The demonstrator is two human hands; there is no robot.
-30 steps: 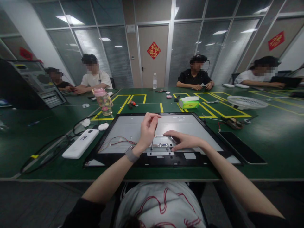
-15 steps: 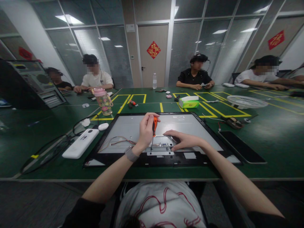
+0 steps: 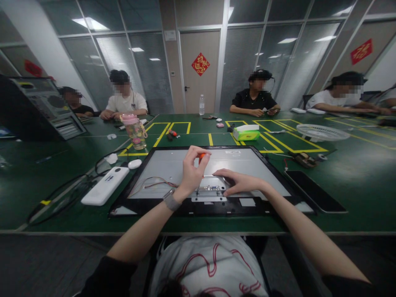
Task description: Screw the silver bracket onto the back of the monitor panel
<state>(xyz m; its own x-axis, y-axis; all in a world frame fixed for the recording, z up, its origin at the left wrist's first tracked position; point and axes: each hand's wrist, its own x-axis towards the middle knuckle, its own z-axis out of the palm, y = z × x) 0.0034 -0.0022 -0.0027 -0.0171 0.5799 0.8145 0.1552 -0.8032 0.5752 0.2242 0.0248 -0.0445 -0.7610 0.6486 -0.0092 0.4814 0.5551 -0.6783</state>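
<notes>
A monitor (image 3: 247,163) lies face down on the green table, its grey back panel up and a black frame around it. My left hand (image 3: 191,171) is closed round an orange-handled screwdriver (image 3: 201,156), held upright with its tip on the small metal port bracket (image 3: 209,190) near the panel's front edge. My right hand (image 3: 238,181) rests flat on that bracket's metal cover, fingers stretched out. Thin red and white wires (image 3: 154,183) run over the panel to the left of my left hand.
A white power bank (image 3: 105,185), black cables (image 3: 68,187) and a white mouse (image 3: 134,164) lie to the left. A dark phone (image 3: 314,192) lies to the right. Farther off stand a pink-lidded bottle (image 3: 135,132), a tissue pack (image 3: 246,133) and a fan grille (image 3: 320,133). Several people sit around the table.
My left hand's fingers have shifted on the screwdriver handle, which showed more orange half a second ago and is mostly covered now. My right hand has stayed put.
</notes>
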